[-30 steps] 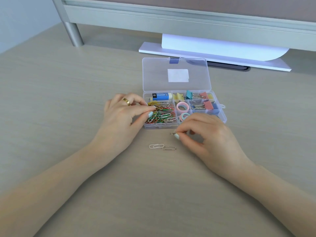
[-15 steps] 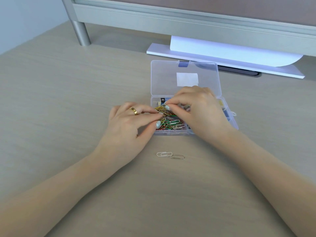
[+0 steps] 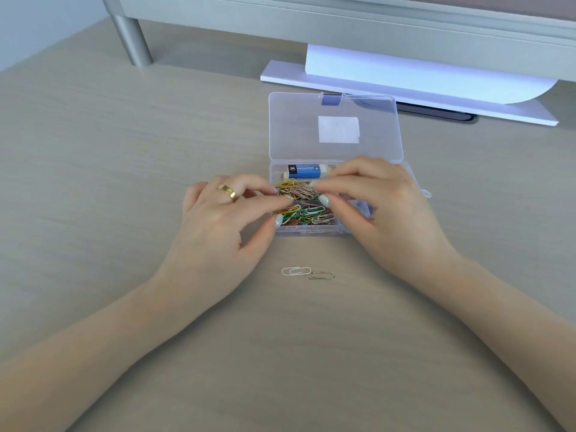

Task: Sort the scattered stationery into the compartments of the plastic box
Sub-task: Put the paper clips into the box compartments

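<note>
Paperclips (image 3: 308, 273), 2 left loose on the table (image 3: 93, 151) just off the box (image 3: 414, 185) near edge, long axes parallel to it, lie between both hands, left hand (image 3: 218, 226) relaxed at the box, right hand (image 3: 378, 210) pinch unclear.

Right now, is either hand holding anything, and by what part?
Cannot be told. Both the left hand and right hand have fingertips in the paper clips in the box; no definite pinch shows.

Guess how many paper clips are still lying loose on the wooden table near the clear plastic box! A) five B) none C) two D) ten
C: only a white paper clip and a silver wire paper clip lie on the beige wooden table, in front of the clear plastic box.
</note>
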Tool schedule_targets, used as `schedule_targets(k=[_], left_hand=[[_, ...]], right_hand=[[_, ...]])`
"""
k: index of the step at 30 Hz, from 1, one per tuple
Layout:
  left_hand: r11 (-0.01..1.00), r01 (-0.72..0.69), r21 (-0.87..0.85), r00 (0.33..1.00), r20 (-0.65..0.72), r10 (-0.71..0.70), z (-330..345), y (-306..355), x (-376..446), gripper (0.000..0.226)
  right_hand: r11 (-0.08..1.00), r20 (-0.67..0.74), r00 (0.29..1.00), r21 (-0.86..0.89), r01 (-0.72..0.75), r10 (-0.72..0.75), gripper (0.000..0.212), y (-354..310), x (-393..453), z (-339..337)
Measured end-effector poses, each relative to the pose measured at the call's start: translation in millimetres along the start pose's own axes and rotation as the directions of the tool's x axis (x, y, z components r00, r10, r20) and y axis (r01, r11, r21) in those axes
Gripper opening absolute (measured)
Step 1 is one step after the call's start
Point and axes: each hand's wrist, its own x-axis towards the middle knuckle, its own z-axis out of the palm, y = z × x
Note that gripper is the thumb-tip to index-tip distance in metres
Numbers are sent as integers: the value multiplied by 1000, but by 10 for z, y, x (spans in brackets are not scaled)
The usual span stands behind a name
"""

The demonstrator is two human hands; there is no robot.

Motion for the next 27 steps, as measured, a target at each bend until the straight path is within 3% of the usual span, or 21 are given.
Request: schedule_targets(k=[3,8,12,17,22,27], left_hand=[[998,-59,36,998,37,58,-69,56,-115,18],[991,-96,92,961,266,68,-86,176,-323,29],[998,-6,-56,944,329,24,-55,175,-308,26],[991,11,-134,950,312,32,1,141,-235,25],[993,-100,-65,953,281,114,59,120,-175,24],[989,-109,-98,957,258,131,76,105,-147,22]], right_hand=[[998,84,996,58,-9,4,20,-89,-294,-103],[938,324,914,161,-307,243,34,-124,-616,-177],[931,342,896,125,-343,284,29,-147,-588,-118],[891,346,887,223,-396,307,10,-159,-494,-97],[935,359,898,146,-324,255,3,-180,-434,-119],[991,330,940,-128,-50,90,18,-267,-381,-138]])
